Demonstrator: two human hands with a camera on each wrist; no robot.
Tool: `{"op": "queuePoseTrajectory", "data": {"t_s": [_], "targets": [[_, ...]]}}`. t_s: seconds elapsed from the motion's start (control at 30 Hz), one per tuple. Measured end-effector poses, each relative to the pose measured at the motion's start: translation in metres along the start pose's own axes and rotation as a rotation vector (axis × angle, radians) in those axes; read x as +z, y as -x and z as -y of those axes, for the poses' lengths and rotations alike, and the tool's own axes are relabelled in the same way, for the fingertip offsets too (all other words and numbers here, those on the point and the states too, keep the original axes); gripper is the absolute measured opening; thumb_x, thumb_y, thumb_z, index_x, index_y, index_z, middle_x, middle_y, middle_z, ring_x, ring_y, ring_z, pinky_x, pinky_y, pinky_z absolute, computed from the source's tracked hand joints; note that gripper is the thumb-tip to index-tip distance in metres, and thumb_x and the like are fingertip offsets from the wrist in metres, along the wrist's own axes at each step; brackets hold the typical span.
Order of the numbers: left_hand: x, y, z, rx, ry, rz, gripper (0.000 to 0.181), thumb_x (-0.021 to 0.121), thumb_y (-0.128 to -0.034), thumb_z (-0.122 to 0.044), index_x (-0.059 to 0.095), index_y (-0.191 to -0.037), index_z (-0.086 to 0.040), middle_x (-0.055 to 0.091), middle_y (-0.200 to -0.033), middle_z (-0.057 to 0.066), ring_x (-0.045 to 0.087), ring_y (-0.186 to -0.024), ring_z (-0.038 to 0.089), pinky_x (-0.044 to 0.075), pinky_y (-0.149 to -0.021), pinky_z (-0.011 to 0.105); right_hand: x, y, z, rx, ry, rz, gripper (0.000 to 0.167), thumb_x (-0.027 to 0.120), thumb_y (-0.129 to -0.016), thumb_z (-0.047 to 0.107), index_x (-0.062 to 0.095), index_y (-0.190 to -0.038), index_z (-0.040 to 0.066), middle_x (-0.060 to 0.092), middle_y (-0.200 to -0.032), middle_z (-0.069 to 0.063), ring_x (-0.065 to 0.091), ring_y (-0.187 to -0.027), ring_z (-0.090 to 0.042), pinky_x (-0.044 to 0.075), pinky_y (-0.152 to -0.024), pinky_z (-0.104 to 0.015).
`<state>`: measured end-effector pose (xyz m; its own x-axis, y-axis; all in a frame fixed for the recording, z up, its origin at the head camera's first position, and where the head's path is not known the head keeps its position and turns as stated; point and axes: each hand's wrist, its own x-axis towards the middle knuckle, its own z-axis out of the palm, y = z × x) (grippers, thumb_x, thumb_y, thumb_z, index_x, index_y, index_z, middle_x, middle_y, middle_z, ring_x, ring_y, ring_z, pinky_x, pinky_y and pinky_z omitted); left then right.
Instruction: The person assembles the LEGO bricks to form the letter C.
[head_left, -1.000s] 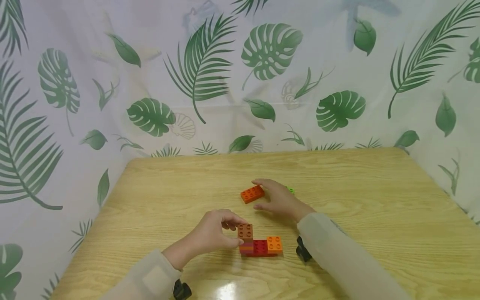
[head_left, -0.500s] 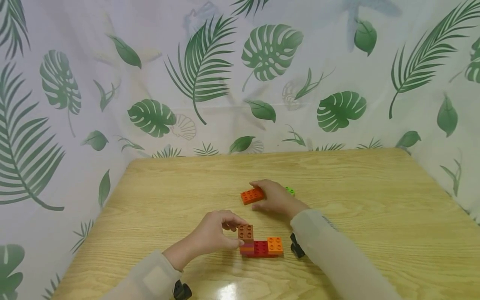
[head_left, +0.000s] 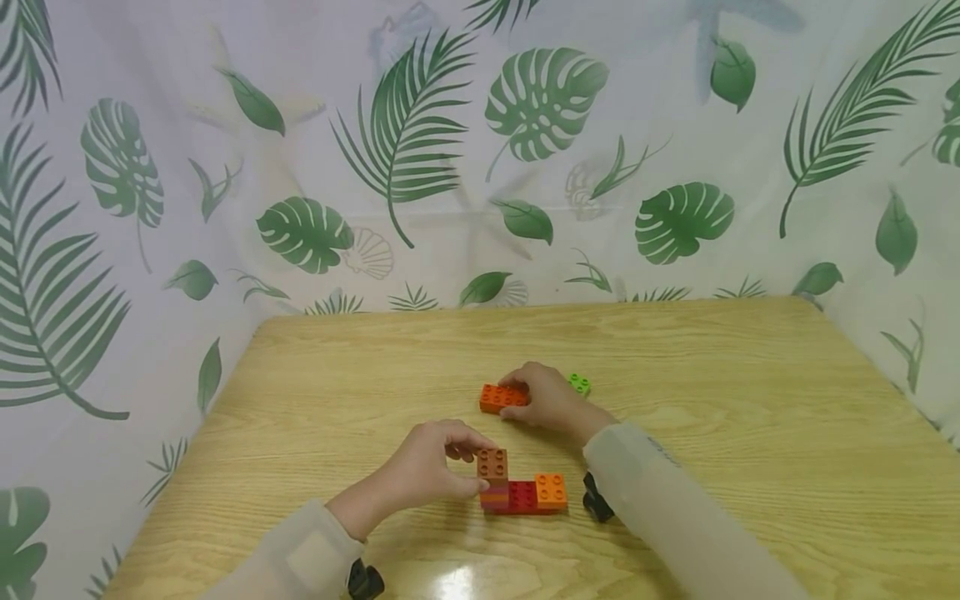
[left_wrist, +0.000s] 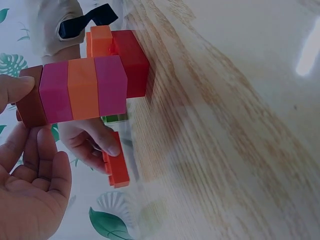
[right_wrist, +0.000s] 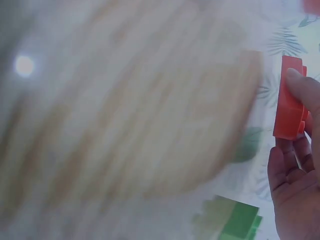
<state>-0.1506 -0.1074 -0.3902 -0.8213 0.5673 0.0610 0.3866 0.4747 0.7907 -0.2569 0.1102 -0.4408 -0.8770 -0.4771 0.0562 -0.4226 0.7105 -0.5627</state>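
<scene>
My left hand (head_left: 427, 467) pinches the brown brick (head_left: 492, 463) at the top of a small tower between thumb and fingers. Beneath it, the left wrist view shows an orange layer (left_wrist: 83, 90) between two magenta ones (left_wrist: 56, 92). The tower rises from the left end of a dark red base brick (head_left: 522, 496). An orange brick (head_left: 551, 491) sits on that base's right end. Farther back, my right hand (head_left: 547, 400) grips a red-orange eight-stud brick (head_left: 492, 398) by its right part, thumb in front and fingers behind, as the right wrist view also shows.
A bright green brick (head_left: 579, 384) lies just behind my right hand, partly hidden by it. The wooden table (head_left: 337, 367) runs back to a leaf-printed cloth (head_left: 450, 233). Black wrist devices (head_left: 365, 579) hang under both sleeves.
My right hand has moved slightly and its fingers have closed on the red-orange brick, which has turned a little. More of the green brick shows. My left hand and the tower have stayed put.
</scene>
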Motion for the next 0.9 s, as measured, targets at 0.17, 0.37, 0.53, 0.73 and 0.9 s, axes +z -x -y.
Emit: {"op": "queuePoseTrajectory", "data": {"t_s": [0.17,0.37,0.53,0.73,0.9], "targets": [[0.0,0.0,-0.001,-0.005,-0.002,0.002,0.035,0.079,-0.076,-0.013,0.071,-0.11,-0.014,0.065,-0.097,-0.01,0.059,-0.087,0.011,0.051,-0.081,0.035,-0.011,0.006,0.008,-0.067,-0.011,-0.025,0.038,0.079,-0.08,0.023,0.068,-0.112,0.006,0.061,-0.099,-0.001,0.055,-0.091,-0.017,0.047,-0.085,-0.036],[0.0,0.0,-0.001,-0.007,-0.003,0.009,0.035,0.078,-0.0764,-0.013,0.071,-0.11,-0.014,0.065,-0.098,-0.009,0.059,-0.089,0.013,0.05,-0.081,0.033,-0.029,0.02,0.023,-0.199,-0.027,-0.093,0.036,0.08,-0.078,0.023,0.07,-0.109,0.007,0.062,-0.096,0.0,0.056,-0.088,-0.016,0.049,-0.079,-0.035],[-0.001,0.0,-0.002,-0.005,0.016,0.013,0.033,0.078,-0.0766,-0.013,0.071,-0.109,-0.012,0.066,-0.1,-0.005,0.06,-0.09,0.016,0.05,-0.083,0.039,-0.044,0.032,0.033,-0.279,-0.049,-0.132,0.036,0.081,-0.077,0.023,0.07,-0.108,0.009,0.062,-0.093,0.003,0.056,-0.082,-0.013,0.051,-0.072,-0.037],[-0.001,0.0,-0.002,-0.004,0.016,0.013,0.033,0.079,-0.0765,-0.013,0.071,-0.109,-0.012,0.066,-0.101,-0.005,0.06,-0.09,0.017,0.05,-0.082,0.037,-0.057,0.048,0.041,-0.309,-0.065,-0.122,0.037,0.081,-0.076,0.024,0.07,-0.109,0.01,0.061,-0.092,0.006,0.053,-0.079,-0.01,0.051,-0.068,-0.034],[-0.001,0.0,-0.002,0.0,0.017,0.011,0.033,0.078,-0.076,-0.013,0.071,-0.108,-0.011,0.066,-0.101,-0.004,0.06,-0.089,0.017,0.05,-0.082,0.036,-0.062,0.063,0.045,-0.338,-0.077,-0.105,0.037,0.082,-0.076,0.022,0.07,-0.109,0.011,0.06,-0.091,0.008,0.053,-0.078,-0.009,0.052,-0.067,-0.036]]}}
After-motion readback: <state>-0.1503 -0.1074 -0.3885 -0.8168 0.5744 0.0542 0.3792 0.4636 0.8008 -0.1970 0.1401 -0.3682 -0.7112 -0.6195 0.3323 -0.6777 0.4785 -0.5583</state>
